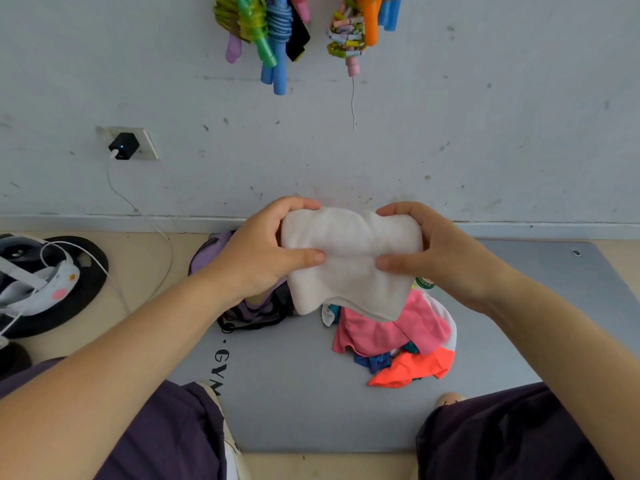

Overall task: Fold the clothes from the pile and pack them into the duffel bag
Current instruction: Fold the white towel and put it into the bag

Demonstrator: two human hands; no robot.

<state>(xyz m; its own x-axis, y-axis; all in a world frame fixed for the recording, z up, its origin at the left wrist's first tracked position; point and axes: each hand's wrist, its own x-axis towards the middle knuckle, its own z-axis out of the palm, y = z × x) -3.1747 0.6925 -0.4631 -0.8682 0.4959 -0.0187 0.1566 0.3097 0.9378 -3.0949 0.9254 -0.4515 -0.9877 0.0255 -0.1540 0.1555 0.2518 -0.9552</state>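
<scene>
Dark purple trousers (166, 434) fill the lower corners of the head view, with a pale shoe (230, 448) at the near edge of the grey mat (294, 410), which bears the partial lettering "GYM" near its left edge. Both forearms reach forward over the mat to a folded white cloth (346, 261), held in the air above the mat's far half. Left hand (256, 251) grips the cloth's left end, its fingers curled over the top edge and its thumb pressed across the front; right hand (446, 251) grips the right end in the same way (the two thumbs point toward each other, apart, at mid-cloth). Below and to the right of the cloth, a pile of clothes (394, 337) lies on the mat, with pink, blue and bright orange pieces visible. A purple duffel bag (214, 251), partly hidden behind the left wrist, sits at the mat's far left corner against the foot of the wall (485, 133). On that wall hang coloured skipping ropes (270, 32), and a black charger (123, 146) is plugged into a socket. A black round object (83, 289) draped with white cable lies on the floor beyond the mat's left edge.
</scene>
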